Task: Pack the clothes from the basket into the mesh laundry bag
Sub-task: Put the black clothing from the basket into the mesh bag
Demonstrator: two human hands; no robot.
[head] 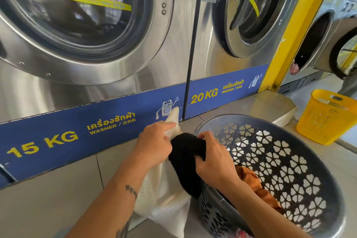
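Observation:
My left hand (154,144) grips the top edge of a cream mesh laundry bag (160,195), which hangs down to the left of the basket. My right hand (214,157) holds a black garment (188,162) at the bag's mouth, between both hands; its lower part drapes down over the bag. The grey round basket (301,176) with flower-shaped holes stands at the lower right. An orange garment (257,185) lies inside it, partly hidden by my right forearm. A bit of red patterned cloth (244,235) shows at the bottom.
Two steel front-loading washers (81,25) stand close ahead, marked 15 KG and 20 KG on a blue strip (108,123). A yellow plastic basket (326,116) stands on the floor at the right. Further right, another machine's door (316,42) hangs open.

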